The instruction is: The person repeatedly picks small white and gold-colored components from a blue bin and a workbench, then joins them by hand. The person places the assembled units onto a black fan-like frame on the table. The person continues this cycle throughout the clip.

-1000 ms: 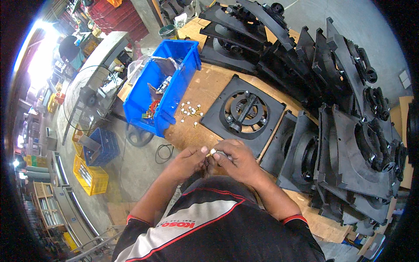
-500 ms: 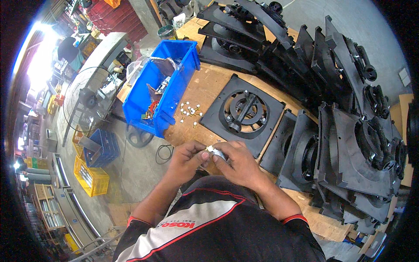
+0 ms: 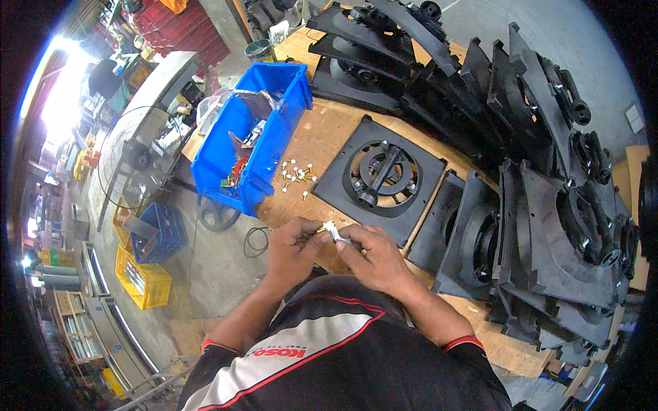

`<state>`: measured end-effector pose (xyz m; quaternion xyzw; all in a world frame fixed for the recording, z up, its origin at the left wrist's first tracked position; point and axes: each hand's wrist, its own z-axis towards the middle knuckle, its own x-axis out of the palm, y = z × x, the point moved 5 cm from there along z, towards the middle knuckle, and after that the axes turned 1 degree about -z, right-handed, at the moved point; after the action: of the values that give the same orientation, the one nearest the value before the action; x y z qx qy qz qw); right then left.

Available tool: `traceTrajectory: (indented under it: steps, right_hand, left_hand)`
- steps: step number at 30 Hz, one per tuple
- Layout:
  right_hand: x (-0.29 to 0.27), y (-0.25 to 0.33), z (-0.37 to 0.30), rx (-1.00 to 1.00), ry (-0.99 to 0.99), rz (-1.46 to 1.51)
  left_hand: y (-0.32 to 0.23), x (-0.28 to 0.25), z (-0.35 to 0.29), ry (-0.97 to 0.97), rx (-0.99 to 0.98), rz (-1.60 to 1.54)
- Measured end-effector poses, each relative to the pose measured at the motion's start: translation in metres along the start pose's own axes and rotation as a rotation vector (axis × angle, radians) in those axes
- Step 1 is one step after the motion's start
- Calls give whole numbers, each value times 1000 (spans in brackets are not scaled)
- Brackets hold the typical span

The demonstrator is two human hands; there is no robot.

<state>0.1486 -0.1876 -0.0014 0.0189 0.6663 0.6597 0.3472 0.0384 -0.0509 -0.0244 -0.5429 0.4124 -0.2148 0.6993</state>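
Observation:
My left hand (image 3: 293, 252) pinches a small brass-coloured piece with a white end (image 3: 329, 227) between thumb and fingers. My right hand (image 3: 375, 255) grips a small silvery metal part (image 3: 338, 235), which meets the white end in front of my body; whether the two are joined I cannot tell. Beyond my hands, several similar small brass pieces with white ends (image 3: 297, 175) lie loose on the wooden tabletop (image 3: 329, 127). A black square burner frame (image 3: 353, 147) with a round ring burner in its middle lies flat, ahead of my right hand.
Left of the loose pieces stands a long blue bin (image 3: 248, 195) with small parts and plastic wrap inside. Stacked black burner frames (image 3: 541, 233) line the table's far and right sides. To the left are a floor fan (image 3: 139, 155) and a yellow crate (image 3: 142, 277).
My hands have shifted and turned slightly, so the silvery part and the brass piece's white end show more plainly between my fingers. The things on the table stay in place.

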Motion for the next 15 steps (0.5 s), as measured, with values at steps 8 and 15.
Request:
traceTrajectory:
  steps: [8,15]
  right_hand:
    - [2,-11,1,54,-55,80]
    - [-8,-8,-1,3,-113,6]
  left_hand:
    - [-29,3,-2,-57,495,430]
    - [-39,7,-12,22,472,403]
